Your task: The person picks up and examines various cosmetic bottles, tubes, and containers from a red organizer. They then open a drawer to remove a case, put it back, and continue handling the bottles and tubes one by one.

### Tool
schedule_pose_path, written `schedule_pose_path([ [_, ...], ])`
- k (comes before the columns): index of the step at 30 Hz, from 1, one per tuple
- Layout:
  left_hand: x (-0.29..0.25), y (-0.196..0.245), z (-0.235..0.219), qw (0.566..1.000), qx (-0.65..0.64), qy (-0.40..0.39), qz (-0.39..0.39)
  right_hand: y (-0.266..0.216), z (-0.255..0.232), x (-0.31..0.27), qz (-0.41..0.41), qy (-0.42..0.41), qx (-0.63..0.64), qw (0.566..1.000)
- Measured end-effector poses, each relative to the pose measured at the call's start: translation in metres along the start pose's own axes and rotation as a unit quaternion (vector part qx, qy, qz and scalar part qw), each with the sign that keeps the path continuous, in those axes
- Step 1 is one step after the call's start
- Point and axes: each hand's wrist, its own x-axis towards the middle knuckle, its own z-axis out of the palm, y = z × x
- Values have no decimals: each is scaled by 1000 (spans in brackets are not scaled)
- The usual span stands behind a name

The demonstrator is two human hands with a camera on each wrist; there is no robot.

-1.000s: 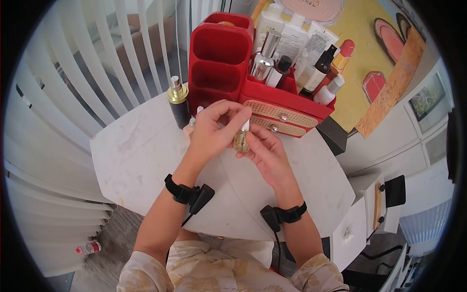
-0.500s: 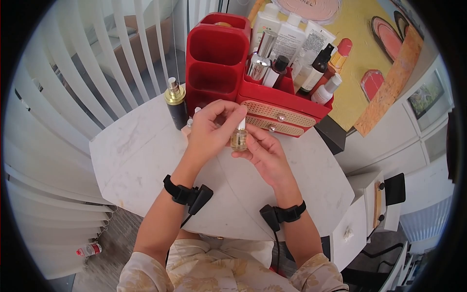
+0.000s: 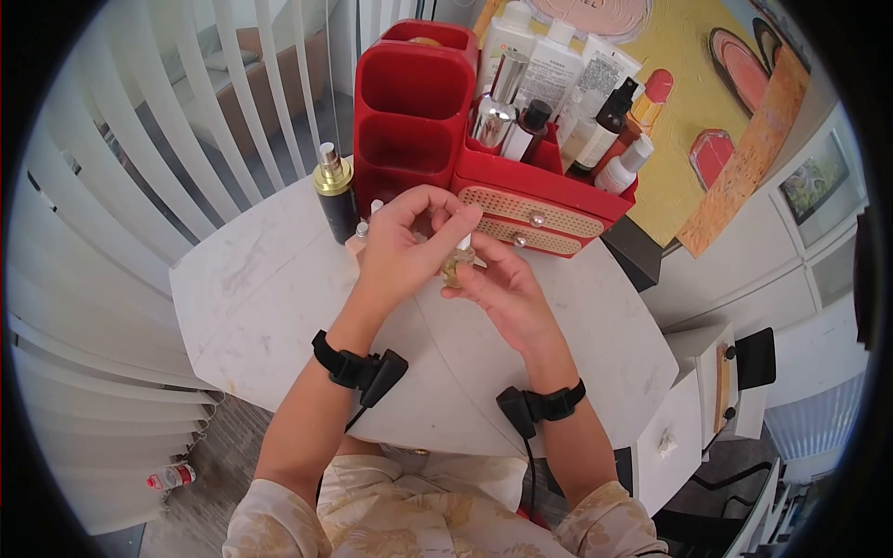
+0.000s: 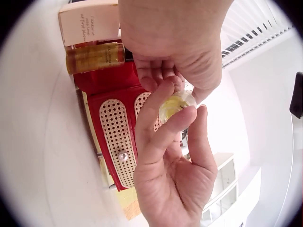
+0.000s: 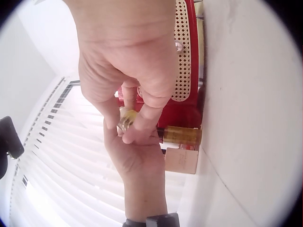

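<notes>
In the head view a small clear glass bottle (image 3: 453, 272) of yellowish liquid, topped by a white cap (image 3: 464, 244), is held up above the white table (image 3: 270, 316). My left hand (image 3: 409, 246) pinches the cap from above, thumb uppermost. Fingers and thumb of my right hand (image 3: 512, 296) grip the glass body, hiding part of it. The left wrist view shows the rounded glass base of the bottle (image 4: 176, 106) between the right fingertips. From the right wrist, the bottle (image 5: 127, 120) appears between both hands, its cap mostly hidden.
Behind the hands stands a red organizer (image 3: 414, 93) with woven-front drawers (image 3: 530, 216), holding several cosmetic bottles. Left of it are a dark gold-collared bottle (image 3: 333, 197) and, in the left wrist view, an amber bottle (image 4: 94, 58) beside a pale pink box (image 4: 90, 24).
The small bottle has tilted, and the right thumb now covers more of its glass. Both hands have kept their hold and hardly moved.
</notes>
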Motion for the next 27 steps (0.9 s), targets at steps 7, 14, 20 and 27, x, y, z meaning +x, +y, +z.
schedule_pose_path([
  [7, 3, -8, -2, 999, -22, -1, 33, 1, -3, 3, 13, -3, 53, 999],
  [14, 2, -7, -2, 1000, -18, 1, 20, 0, -5, 2, 31, -16, 101, 994],
  [20, 2, -6, -2, 1000, -15, -2, 25, 2, 0, 0, 10, -8, 50, 999],
  [27, 3, -7, -3, 999, 22, -2, 48, 2, 2, 3, 5, -3, 36, 999],
])
